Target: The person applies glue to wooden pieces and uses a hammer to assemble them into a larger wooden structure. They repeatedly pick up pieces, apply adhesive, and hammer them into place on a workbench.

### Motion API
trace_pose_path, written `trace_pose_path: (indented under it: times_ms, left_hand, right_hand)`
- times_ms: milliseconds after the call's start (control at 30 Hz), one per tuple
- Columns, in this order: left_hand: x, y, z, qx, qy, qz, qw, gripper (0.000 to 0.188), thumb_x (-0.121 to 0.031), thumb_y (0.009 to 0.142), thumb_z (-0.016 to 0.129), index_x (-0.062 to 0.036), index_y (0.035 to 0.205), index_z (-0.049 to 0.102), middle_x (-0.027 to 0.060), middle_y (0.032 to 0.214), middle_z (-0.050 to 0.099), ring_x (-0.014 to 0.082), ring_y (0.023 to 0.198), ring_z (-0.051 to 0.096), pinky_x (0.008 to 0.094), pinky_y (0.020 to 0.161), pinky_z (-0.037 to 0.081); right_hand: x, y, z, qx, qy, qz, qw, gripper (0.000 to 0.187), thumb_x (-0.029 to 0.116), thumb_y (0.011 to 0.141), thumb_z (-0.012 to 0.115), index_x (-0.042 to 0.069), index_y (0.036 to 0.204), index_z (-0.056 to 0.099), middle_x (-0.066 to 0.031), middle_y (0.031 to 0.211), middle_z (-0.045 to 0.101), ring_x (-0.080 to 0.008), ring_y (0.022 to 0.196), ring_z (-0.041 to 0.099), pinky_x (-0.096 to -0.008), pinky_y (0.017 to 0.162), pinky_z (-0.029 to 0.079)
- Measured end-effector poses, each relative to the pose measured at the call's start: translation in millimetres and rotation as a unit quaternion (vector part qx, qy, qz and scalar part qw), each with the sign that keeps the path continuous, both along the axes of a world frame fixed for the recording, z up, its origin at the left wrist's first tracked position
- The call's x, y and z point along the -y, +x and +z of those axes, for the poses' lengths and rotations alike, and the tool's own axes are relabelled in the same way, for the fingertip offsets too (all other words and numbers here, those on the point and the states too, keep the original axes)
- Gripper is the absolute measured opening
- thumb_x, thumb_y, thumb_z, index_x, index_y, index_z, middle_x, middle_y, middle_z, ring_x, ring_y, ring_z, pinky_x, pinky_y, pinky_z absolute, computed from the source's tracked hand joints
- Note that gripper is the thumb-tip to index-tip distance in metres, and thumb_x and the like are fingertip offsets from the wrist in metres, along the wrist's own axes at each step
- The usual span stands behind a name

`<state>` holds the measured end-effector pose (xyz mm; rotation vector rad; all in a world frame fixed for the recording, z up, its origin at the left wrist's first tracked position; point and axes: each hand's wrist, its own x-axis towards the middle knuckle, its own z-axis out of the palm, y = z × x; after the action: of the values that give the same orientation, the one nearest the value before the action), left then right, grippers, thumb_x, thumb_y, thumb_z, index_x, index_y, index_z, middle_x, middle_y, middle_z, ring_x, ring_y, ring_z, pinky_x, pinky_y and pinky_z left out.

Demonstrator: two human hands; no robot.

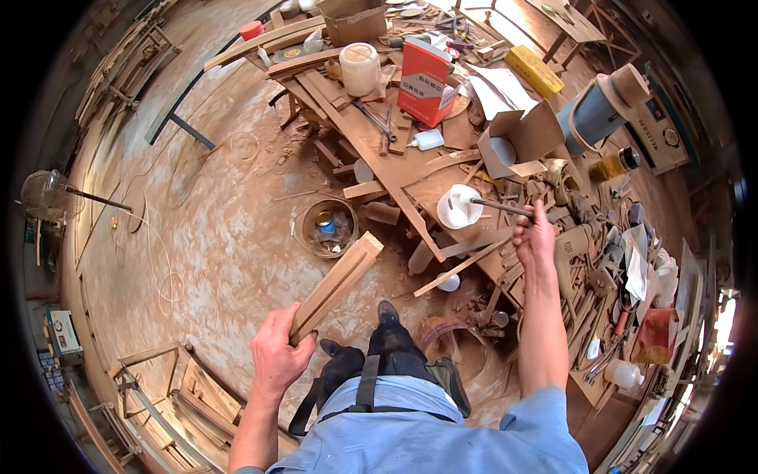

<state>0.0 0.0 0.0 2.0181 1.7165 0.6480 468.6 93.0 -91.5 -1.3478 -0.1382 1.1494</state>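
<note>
My left hand (278, 347) is closed round the lower end of a wooden bar (335, 288) with a groove along its length. The bar slants up to the right, over the floor, its far end paler and cut. My right hand (535, 237) grips a thin dark stick (505, 208), perhaps a brush handle. Its far end reaches into a white tub (459, 217) on the workbench; white stuff shows inside, and the tip is hard to make out. Beside the tub stands an opened cardboard box (499, 158).
The cluttered workbench (371, 154) carries a red tin (424, 83), a white jar (360, 69), a small white bottle (427, 141) and a blue flask (592, 114). Tools and scraps crowd its right side. A bucket (330, 229) with a blue can stands on the floor; a fan (51, 196) is far left.
</note>
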Motion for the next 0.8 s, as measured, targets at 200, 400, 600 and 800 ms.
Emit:
trace_pose_path:
  times_ms: [200, 400, 600, 800]
  left_hand:
    - [7, -7, -3, -0.033, 0.045, 0.019, 0.998, 0.051, -0.008, 0.066, 0.076, -0.0063, 0.116, 0.063, 0.0146, 0.092, 0.065, 0.0327, 0.077, 0.065, 0.0401, 0.065, 0.054]
    - [18, -10, -1, -0.057, 0.075, 0.022, 0.995, 0.053, -0.009, 0.065, 0.077, -0.0072, 0.117, 0.064, 0.0136, 0.092, 0.065, 0.0323, 0.079, 0.065, 0.0408, 0.067, 0.053]
    - [27, -15, 1, -0.069, 0.103, 0.022, 0.992, 0.054, -0.008, 0.065, 0.077, -0.0077, 0.118, 0.064, 0.0126, 0.092, 0.064, 0.0311, 0.077, 0.063, 0.0404, 0.066, 0.052]
    - [32, -20, 2, -0.077, 0.112, 0.029, 0.99, 0.054, -0.007, 0.065, 0.077, -0.0077, 0.118, 0.064, 0.012, 0.091, 0.063, 0.0306, 0.077, 0.063, 0.0402, 0.066, 0.052]
  right_hand:
    - [37, -75, 93, 0.014, 0.135, 0.083, 0.987, 0.028, 0.031, 0.103, 0.046, 0.006, 0.094, 0.056, -0.0067, 0.064, 0.061, -0.0152, 0.046, 0.057, -0.0275, 0.039, 0.046]
    - [52, -144, 110, 0.016, 0.196, 0.186, 0.963, 0.025, 0.022, 0.1, 0.056, -0.002, 0.096, 0.062, -0.0127, 0.067, 0.064, -0.0168, 0.05, 0.058, -0.0267, 0.046, 0.046]
    - [46, -162, 107, 0.03, 0.185, 0.198, 0.962, 0.027, 0.022, 0.1, 0.057, -0.003, 0.096, 0.062, -0.0106, 0.062, 0.062, -0.0159, 0.049, 0.056, -0.0269, 0.046, 0.044]
    - [44, -167, 107, 0.061, 0.13, 0.227, 0.963, 0.025, 0.02, 0.1, 0.056, -0.003, 0.096, 0.063, -0.0101, 0.061, 0.061, -0.0157, 0.049, 0.055, -0.0273, 0.047, 0.044]
